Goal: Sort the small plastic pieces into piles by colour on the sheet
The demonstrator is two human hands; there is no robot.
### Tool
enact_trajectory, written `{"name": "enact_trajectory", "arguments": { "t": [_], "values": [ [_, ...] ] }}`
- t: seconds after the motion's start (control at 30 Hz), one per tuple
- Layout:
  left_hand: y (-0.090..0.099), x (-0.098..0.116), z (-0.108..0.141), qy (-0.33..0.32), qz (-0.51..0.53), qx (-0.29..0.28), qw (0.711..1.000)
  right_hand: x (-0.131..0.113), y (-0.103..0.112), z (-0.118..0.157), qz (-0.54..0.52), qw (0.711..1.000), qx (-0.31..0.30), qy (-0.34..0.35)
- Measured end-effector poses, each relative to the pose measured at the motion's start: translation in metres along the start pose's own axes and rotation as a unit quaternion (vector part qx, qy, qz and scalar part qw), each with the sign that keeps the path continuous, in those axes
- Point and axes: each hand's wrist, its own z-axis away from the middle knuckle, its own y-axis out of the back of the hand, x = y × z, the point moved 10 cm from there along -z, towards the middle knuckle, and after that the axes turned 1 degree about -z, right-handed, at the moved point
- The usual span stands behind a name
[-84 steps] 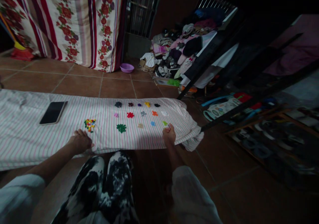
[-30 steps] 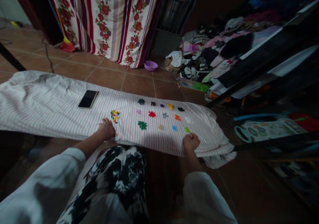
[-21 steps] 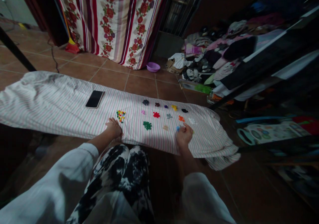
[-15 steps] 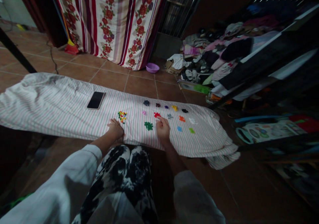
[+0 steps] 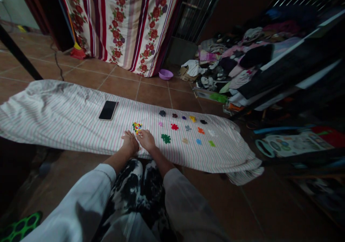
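Note:
On the striped cloth lies a small pile of mixed-colour pieces (image 5: 137,127), too small to name exactly. My left hand (image 5: 130,143) rests flat just below it, its fingers spread and holding nothing visible. From the right, my right hand (image 5: 147,140) reaches to the pile's lower edge with fingertips drawn together; whatever is between them is hidden. Sorted by colour to the right are several little heaps, among them green pieces (image 5: 165,138), red pieces (image 5: 174,126), yellow pieces (image 5: 192,119), orange pieces (image 5: 201,130) and lime pieces (image 5: 211,143).
A phone (image 5: 108,110) lies left of the pile on the striped cloth (image 5: 67,116). Beyond the cloth's far edge, a purple basin (image 5: 165,74) sits on the tiled floor near a floral curtain (image 5: 132,26). Heaped clothes (image 5: 229,59) fill the back right.
My right hand has moved left from the red heap to the mixed pile, beside my left hand. A beige heap now shows where it was. The view has shifted slightly.

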Motion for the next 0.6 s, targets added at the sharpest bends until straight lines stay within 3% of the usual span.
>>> {"name": "enact_trajectory", "arguments": {
  "t": [0.17,0.6],
  "values": [
    [0.0,0.0,0.0,-0.005,0.006,0.006,1.0,-0.004,0.002,-0.003,0.086,0.994,0.002,-0.071],
    [0.002,-0.001,0.001,-0.002,0.017,0.012,1.0,-0.012,-0.001,-0.008,0.154,0.985,0.058,-0.046]
  ]
}}
